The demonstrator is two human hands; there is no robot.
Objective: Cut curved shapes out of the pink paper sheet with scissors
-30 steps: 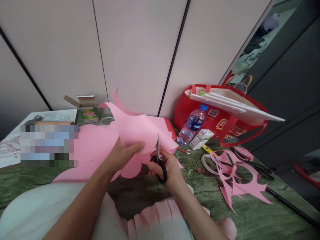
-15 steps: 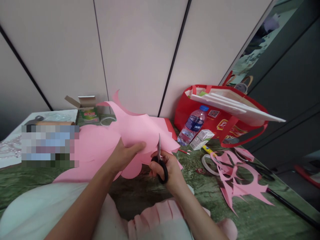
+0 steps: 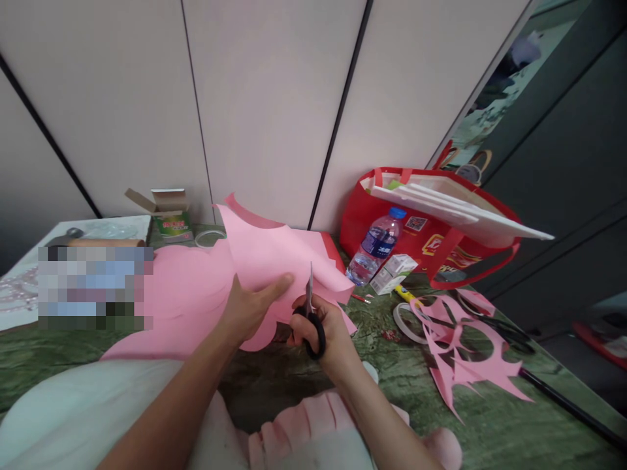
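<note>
My left hand (image 3: 255, 300) grips a large sheet of pink paper (image 3: 264, 251), thumb on top and the other fingers hidden beneath. The sheet is bent, with curved cut edges and a pointed corner curling up at the back. In my right hand (image 3: 326, 326) are black-handled scissors (image 3: 309, 313), fingers through the loops and blades pointing away from me, at the sheet's right part. Whether the blades are parted I cannot tell. More pink paper with scalloped edges (image 3: 181, 287) lies under and left of my left hand.
To the right lie pink paper scraps (image 3: 460, 349), a tape roll (image 3: 404, 323) and a black rod (image 3: 568, 401). A water bottle (image 3: 377, 245) and a small white carton (image 3: 393, 274) stand before a red bag (image 3: 357, 215). An open green box (image 3: 174, 225) is at the back left.
The pink sheet has turned and shifted; its left curled strip has dropped, and its back corner sits lower. My left thumb has moved slightly right, closer to the scissors.
</note>
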